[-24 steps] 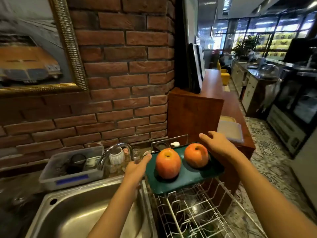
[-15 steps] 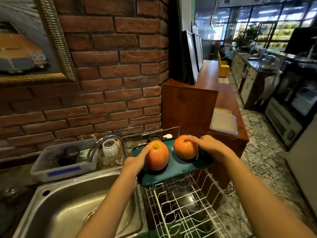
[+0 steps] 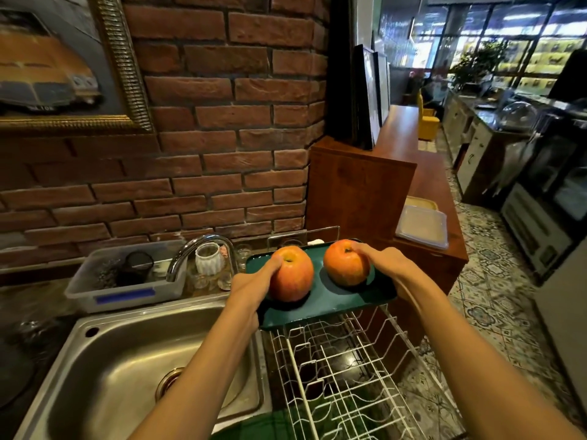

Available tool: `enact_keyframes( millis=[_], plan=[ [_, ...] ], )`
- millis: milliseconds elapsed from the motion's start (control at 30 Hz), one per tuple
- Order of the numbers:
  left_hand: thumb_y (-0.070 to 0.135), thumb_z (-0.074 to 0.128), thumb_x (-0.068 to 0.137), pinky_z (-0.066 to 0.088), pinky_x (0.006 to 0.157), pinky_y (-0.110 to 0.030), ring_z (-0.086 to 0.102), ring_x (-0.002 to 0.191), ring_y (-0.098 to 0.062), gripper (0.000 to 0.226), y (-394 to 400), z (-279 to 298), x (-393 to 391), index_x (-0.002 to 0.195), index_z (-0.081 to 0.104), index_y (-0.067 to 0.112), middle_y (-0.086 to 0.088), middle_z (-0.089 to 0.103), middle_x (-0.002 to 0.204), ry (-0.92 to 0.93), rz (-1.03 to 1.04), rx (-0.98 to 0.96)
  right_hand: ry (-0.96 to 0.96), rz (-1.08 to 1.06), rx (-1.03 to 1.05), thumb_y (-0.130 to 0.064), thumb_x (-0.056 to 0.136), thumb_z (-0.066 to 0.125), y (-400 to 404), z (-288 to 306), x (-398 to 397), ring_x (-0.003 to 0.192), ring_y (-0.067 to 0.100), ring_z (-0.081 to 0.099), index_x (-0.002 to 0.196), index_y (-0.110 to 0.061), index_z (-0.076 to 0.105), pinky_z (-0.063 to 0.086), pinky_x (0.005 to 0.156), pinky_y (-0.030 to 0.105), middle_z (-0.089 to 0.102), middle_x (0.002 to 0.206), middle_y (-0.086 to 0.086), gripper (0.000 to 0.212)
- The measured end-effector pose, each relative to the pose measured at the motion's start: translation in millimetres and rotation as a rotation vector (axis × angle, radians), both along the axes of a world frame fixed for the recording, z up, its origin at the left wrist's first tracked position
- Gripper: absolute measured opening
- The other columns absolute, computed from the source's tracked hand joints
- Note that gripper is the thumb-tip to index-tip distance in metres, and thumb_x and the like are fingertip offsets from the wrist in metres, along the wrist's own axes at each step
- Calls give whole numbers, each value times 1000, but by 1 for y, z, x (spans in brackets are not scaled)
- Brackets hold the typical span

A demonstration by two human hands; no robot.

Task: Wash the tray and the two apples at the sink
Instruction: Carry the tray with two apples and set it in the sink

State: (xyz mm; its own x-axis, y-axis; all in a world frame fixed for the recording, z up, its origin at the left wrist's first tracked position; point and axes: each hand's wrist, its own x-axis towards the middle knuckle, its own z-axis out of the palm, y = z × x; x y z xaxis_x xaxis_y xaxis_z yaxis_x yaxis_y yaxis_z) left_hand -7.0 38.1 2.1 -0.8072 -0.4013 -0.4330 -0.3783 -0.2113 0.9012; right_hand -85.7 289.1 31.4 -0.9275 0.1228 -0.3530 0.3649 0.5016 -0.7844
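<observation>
While the green tray point(image 3: 320, 304) sat atop the white wire rack point(image 3: 343, 369) beside the sink point(image 3: 133, 354), left hand point(image 3: 246, 289) gripped its edge, thumb against left apple point(image 3: 292, 274); right hand point(image 3: 392, 265) likewise, thumb on right apple point(image 3: 344, 263).

Dark green rectangular tray point(image 3: 320, 304) over white wire dish rack point(image 3: 343, 369), two orange-red apples on it, left hand point(image 3: 251, 285) gripping near-left apple point(image 3: 291, 274), right hand point(image 3: 389, 265) on far-right apple point(image 3: 346, 262), stainless steel sink point(image 3: 127, 369) at left
</observation>
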Motion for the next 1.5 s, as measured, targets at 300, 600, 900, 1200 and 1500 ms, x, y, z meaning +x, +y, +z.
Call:
enact_keyframes(
  millis=[300, 600, 900, 1200, 1500],
  plan=[
    [53, 83, 68, 46, 45, -24, 62, 75, -17, 46, -73, 22, 35, 85, 65, 14, -3, 66, 86, 61, 35, -19, 61, 47, -44, -68, 75, 68, -71, 20, 26, 90, 29, 61, 122, -6, 54, 53, 68, 37, 57, 117, 14, 79],
    [62, 83, 47, 53, 67, -35, 66, 83, -28, 78, -196, 11, 90, 103, 69, 9, -13, 70, 99, 42, 30, -50, -33, 113, -161, -67, 66, 77, -185, -8, 69, 107, 30, 60, 123, -16, 60, 54, 95, 48, 61, 122, 11, 79],
    [68, 79, 38, 60, 78, -46, 70, 90, -30, 77, -284, -44, 130, 96, 70, 19, -8, 73, 97, -83, 35, -89, -125, 137, -180, -59, 69, 81, -274, -57, 98, 107, 31, 60, 131, -3, 53, 53, 79, 40, 59, 128, 16, 88],
    [73, 79, 43, 46, 103, -46, 54, 122, -28, 128, -340, -145, 127, 149, 38, 15, -9, 53, 141, -222, -18, -99, -288, 150, -196, -53, 67, 84, -324, -165, 89, 76, 19, 55, 92, -4, 60, 42, 62, 31, 60, 90, 7, 60],
    [54, 88, 43, 48, 106, -46, 60, 119, -26, 122, -363, -228, 96, 147, 41, 12, -9, 60, 134, -309, -28, 18, -332, 143, -182, -49, 65, 87, -350, -273, 56, 79, 6, 58, 102, -21, 51, 51, 67, 28, 59, 87, -9, 59]
  ],
)
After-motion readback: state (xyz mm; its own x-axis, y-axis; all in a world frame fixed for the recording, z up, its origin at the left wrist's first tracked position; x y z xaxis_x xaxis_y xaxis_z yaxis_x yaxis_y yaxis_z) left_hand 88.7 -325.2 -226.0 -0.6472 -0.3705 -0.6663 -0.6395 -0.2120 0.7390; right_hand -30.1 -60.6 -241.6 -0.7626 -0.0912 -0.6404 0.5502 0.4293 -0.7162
